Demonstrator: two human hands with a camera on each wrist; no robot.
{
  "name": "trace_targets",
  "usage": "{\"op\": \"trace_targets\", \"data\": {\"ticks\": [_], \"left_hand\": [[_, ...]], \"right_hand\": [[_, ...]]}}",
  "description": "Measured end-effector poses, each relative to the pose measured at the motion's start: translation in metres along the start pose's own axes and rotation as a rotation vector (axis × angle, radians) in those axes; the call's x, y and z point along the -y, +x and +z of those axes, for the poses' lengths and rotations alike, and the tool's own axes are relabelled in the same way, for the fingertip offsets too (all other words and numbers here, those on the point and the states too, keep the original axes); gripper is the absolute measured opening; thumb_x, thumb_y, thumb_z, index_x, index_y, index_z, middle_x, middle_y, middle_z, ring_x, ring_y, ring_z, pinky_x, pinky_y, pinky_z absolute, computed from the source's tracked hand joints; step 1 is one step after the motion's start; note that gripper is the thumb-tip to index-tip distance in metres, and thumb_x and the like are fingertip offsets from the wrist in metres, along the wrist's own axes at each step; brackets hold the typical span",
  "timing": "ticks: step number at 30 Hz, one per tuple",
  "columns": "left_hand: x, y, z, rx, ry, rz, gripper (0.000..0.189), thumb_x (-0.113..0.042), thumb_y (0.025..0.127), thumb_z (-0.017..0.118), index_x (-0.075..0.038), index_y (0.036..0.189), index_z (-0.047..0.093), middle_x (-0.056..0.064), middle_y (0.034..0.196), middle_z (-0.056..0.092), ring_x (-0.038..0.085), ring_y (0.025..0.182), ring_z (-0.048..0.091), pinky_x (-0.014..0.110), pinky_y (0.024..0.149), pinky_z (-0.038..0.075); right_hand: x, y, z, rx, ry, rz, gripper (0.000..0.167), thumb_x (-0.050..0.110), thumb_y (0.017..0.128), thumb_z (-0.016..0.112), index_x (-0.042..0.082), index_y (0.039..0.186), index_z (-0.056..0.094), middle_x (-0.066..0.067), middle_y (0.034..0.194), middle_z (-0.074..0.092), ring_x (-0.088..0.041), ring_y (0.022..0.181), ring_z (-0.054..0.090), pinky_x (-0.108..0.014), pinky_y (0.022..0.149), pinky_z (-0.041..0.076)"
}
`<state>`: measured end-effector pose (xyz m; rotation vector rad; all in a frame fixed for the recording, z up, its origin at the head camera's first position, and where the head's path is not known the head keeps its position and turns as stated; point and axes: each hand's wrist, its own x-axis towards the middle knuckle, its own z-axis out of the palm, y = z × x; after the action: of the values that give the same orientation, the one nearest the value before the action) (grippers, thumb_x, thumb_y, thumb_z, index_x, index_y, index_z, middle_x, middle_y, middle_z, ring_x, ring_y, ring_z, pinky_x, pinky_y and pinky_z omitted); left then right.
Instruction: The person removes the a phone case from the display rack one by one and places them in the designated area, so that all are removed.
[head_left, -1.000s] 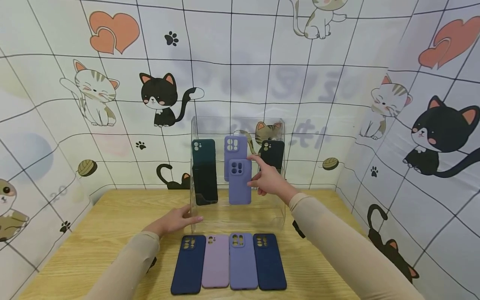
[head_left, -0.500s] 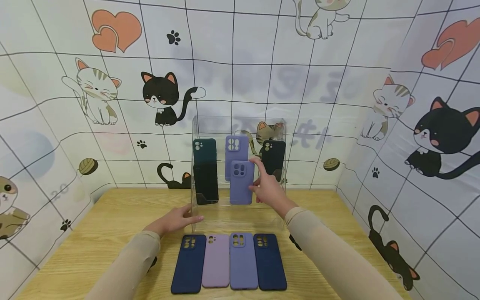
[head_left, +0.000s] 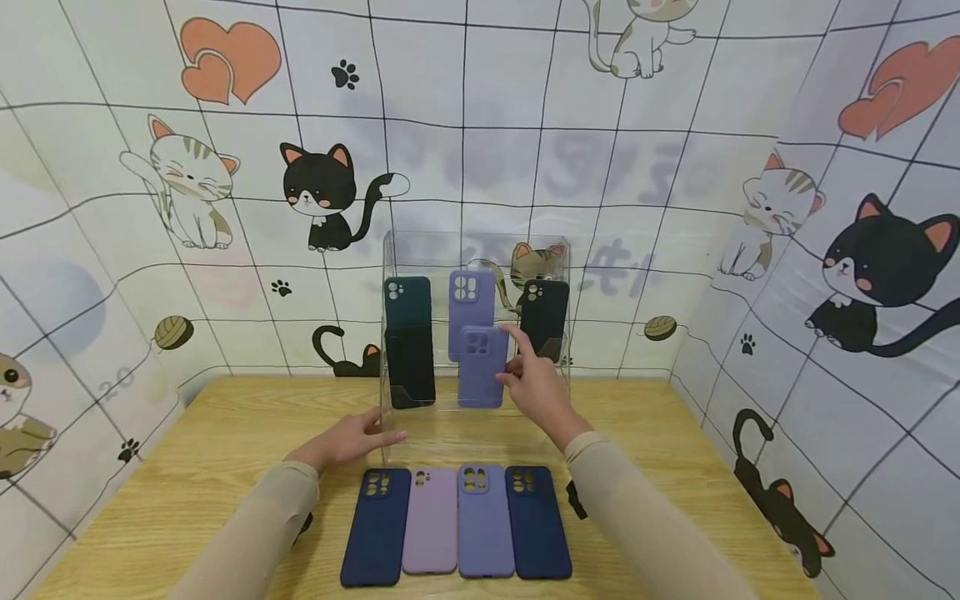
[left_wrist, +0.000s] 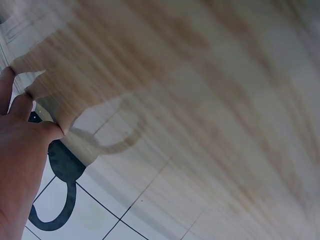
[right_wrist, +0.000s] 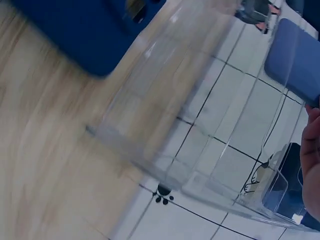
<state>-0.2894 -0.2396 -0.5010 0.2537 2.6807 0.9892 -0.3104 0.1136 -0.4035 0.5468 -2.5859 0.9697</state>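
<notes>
My right hand (head_left: 542,390) pinches a purple phone case (head_left: 480,375) by its right edge, index finger at the top corner and thumb on the side. The case stands upright in the lower middle of a clear acrylic display rack (head_left: 480,442). In the right wrist view, fingers of my right hand (right_wrist: 312,165) meet the case's edge (right_wrist: 292,60). My left hand (head_left: 348,440) rests against the rack's left side, low by the table. The left wrist view shows the left hand's fingertips and thumb (left_wrist: 56,131) touching the clear side panel, which mirrors them.
Above the held case stands another purple case (head_left: 463,292). A dark green case (head_left: 407,300) and black case (head_left: 410,367) occupy the left column; a black case (head_left: 545,304) stands upper right. Several cases, including a pink one (head_left: 431,525), lie before the rack on the wooden table (head_left: 247,433).
The held purple case's top has come down slightly, and my right hand and forearm have shifted a little lower. My left hand stays against the rack.
</notes>
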Motion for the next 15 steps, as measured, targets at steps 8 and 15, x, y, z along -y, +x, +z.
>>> {"op": "trace_targets", "data": {"ticks": [8, 15], "left_hand": [[0.0, -0.001, 0.0, 0.0, 0.006, 0.001, 0.105, -0.078, 0.095, 0.058, -0.014, 0.171, 0.025, 0.025, 0.158, 0.054, 0.048, 0.151, 0.048, 0.067, 0.121, 0.04], [0.0, -0.001, 0.0, -0.002, 0.011, 0.0, 0.105, -0.078, 0.095, 0.059, -0.013, 0.171, 0.026, 0.026, 0.158, 0.054, 0.049, 0.15, 0.048, 0.068, 0.12, 0.04]], "right_hand": [[0.019, -0.004, -0.024, -0.231, 0.259, 0.097, 0.085, 0.006, 0.098, 0.076, 0.035, 0.164, 0.032, -0.011, 0.091, 0.078, -0.025, 0.079, 0.074, -0.041, 0.072, 0.058], [0.03, -0.02, -0.043, -0.188, 0.312, 0.147, 0.09, 0.003, 0.097, 0.077, 0.036, 0.166, 0.03, -0.013, 0.089, 0.078, -0.023, 0.077, 0.072, -0.039, 0.071, 0.056]]}}
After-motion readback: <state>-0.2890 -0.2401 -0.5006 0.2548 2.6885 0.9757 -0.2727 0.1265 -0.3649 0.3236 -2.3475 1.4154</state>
